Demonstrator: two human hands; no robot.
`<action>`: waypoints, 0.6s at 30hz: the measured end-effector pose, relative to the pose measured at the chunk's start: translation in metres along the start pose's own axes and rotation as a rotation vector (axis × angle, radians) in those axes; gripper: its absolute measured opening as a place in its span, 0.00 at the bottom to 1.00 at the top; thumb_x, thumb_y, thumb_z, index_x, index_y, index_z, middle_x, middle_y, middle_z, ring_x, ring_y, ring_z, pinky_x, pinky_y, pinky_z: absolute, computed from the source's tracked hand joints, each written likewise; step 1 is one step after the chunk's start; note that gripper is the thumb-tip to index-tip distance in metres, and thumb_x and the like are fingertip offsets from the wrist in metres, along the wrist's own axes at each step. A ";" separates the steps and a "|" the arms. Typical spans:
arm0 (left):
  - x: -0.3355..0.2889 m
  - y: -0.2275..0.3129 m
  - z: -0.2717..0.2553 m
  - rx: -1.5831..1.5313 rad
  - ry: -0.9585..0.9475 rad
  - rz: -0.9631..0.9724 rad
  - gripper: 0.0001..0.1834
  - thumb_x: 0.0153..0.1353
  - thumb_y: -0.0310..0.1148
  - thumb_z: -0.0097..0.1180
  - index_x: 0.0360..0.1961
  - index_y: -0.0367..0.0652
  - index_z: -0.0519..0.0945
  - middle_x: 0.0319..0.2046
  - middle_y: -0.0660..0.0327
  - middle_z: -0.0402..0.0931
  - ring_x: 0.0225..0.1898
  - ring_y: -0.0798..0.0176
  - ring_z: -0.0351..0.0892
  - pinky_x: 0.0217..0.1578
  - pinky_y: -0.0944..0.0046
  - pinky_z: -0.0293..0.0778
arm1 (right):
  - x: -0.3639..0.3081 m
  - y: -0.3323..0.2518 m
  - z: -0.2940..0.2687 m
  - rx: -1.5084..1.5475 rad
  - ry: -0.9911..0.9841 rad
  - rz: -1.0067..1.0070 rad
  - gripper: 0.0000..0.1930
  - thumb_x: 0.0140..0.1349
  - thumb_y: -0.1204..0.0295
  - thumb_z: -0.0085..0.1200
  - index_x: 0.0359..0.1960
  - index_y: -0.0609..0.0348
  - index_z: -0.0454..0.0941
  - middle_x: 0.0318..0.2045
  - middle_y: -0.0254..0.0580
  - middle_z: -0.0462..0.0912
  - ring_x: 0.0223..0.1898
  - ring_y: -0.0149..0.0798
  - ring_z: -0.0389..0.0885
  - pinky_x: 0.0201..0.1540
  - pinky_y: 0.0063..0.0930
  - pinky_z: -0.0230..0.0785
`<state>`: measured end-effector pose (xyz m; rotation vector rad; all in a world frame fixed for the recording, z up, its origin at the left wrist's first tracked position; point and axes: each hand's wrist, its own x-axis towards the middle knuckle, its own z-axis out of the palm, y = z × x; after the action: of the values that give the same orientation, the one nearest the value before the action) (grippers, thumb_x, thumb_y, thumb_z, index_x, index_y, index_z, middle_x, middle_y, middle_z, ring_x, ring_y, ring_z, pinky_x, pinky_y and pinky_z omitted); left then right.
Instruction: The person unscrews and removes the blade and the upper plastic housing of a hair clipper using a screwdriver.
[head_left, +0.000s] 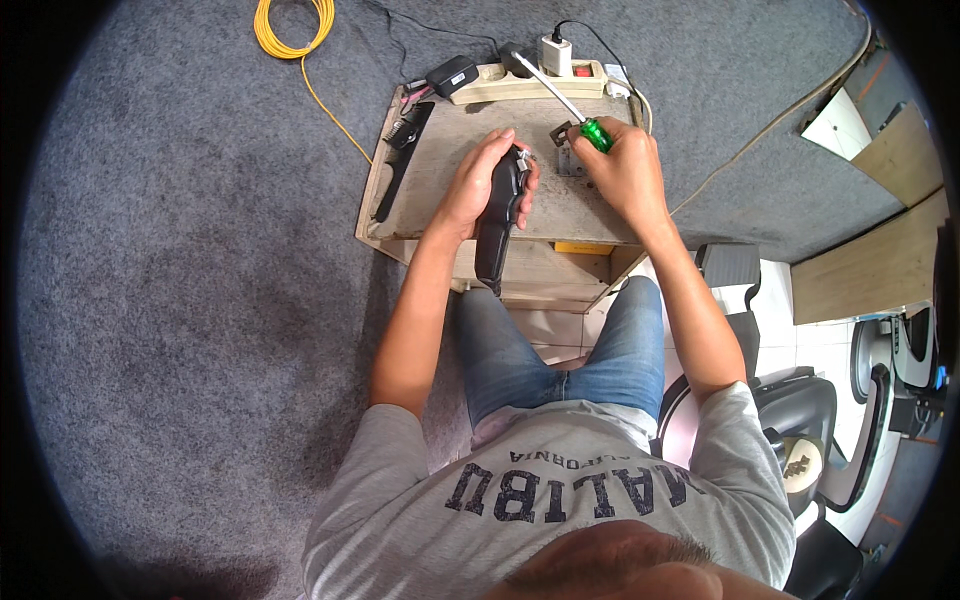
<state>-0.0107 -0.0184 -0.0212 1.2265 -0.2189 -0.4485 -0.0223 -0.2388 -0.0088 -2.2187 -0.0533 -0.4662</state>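
My left hand [466, 195] is wrapped round a black hair clipper [495, 230], its metal head end up near my fingertips and its body pointing down toward my knees. In my right hand [632, 178] is a screwdriver with a green handle [597, 136], its shaft slanting up and to the left, away from the clipper. A small dark metal piece [561, 133] shows at the fingertips of that hand; whether they pinch it is hard to tell. Just below, another flat metal part [570, 163] lies on the wooden table [440, 150], partly covered by my fingers.
Along the table's far edge sits a cream power strip [480, 92] with a black adapter [452, 76] and a white charger [557, 55]. A black comb [405, 165] lies at left. Yellow cable [293, 48] is coiled beyond. A yellow box [584, 248] shows in the shelf below.
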 end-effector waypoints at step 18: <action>-0.001 0.003 -0.008 -0.076 0.051 -0.023 0.34 0.79 0.67 0.47 0.40 0.42 0.78 0.29 0.53 0.84 0.20 0.64 0.82 0.19 0.60 0.82 | 0.022 0.017 0.005 -0.337 -0.194 -0.037 0.17 0.67 0.55 0.65 0.46 0.54 0.92 0.36 0.56 0.92 0.41 0.59 0.92 0.47 0.55 0.83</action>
<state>-0.0076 -0.0100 -0.0215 1.1657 -0.1425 -0.4412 0.0035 -0.2485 -0.0171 -2.5935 -0.1268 -0.2934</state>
